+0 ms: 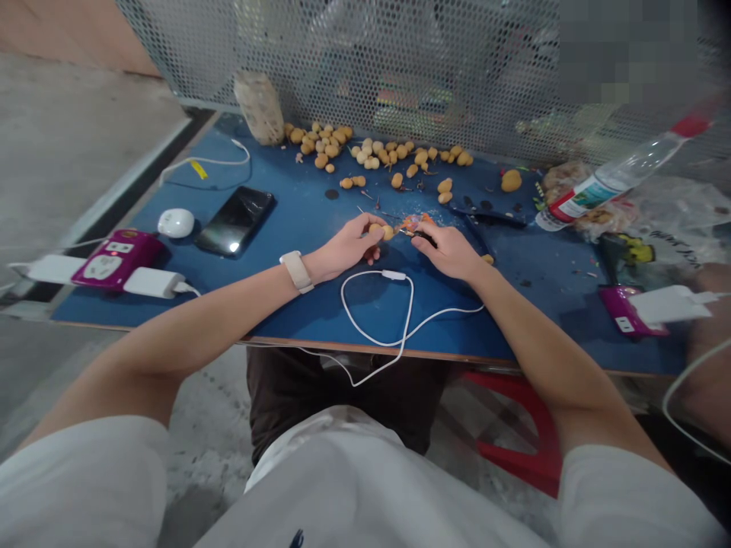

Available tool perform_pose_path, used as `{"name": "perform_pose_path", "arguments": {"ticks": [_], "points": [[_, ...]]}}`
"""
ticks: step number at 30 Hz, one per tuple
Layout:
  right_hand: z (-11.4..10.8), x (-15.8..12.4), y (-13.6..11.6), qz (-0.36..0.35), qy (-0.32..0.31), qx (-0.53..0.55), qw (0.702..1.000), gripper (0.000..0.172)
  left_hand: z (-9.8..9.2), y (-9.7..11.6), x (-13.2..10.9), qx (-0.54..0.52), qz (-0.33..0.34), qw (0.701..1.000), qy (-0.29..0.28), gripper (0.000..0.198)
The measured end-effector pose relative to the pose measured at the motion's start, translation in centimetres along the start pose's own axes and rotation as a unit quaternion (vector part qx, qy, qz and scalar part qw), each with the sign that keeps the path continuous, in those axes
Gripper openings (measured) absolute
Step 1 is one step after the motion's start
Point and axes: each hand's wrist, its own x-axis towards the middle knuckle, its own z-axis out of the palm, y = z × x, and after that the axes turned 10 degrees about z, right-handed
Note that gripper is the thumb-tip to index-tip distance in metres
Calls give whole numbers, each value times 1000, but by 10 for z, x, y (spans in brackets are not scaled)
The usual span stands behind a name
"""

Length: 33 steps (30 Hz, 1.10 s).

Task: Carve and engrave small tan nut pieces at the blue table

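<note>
left hand [346,249] pinches a small tan fruit [388,233] — right hand [448,253] clamps a dark-handled tool [423,238] just beside it; more tan fruits [320,144] lie scattered across the blue bench [320,304] beyond.

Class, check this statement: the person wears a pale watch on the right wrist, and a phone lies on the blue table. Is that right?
No. The head view shows the watch on the left wrist, not the right. The phone does lie on the blue table.
</note>
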Motion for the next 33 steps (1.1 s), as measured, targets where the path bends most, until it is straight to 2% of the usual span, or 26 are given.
{"name": "perform_pose_path", "arguments": {"ticks": [6,19,23,33], "points": [[-5,-1,0,5,-19,-15,1000,112,-1,-4,1,-9,0,1000,0,21],[2,0,2,6,-3,-9,1000,115,0,-2,1,-8,-3,1000,5,23],[-2,-1,0,0,-8,-10,1000,118,0,0,0,-4,-6,1000,7,24],[-6,-2,-5,-6,-11,-10,1000,114,-3,-5,1,-14,7,1000,-4,20]]}}
